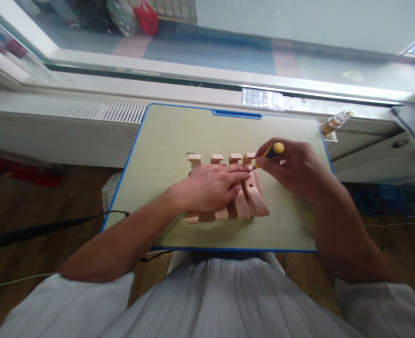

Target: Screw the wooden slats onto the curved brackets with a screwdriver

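A pale wooden rack [243,203] with several upright slats lies in the middle of a small blue-edged table [165,141]. My left hand [212,187] rests flat on top of the rack, fingers stretched toward the right and pressing it down. My right hand [294,166] is closed round a small screwdriver with a yellow and black handle [273,150]. Its tip points down-left and meets the rack's right-hand slats just by my left fingertips. A small metal screw [191,152] lies on the table beside the rack's far left corner.
A windowsill with a radiator grille [98,111] runs behind the table. A small amber bottle [334,123] lies at the table's far right corner. A black cable [52,228] hangs at the left over the wooden floor. My lap, in white cloth, is below the near edge.
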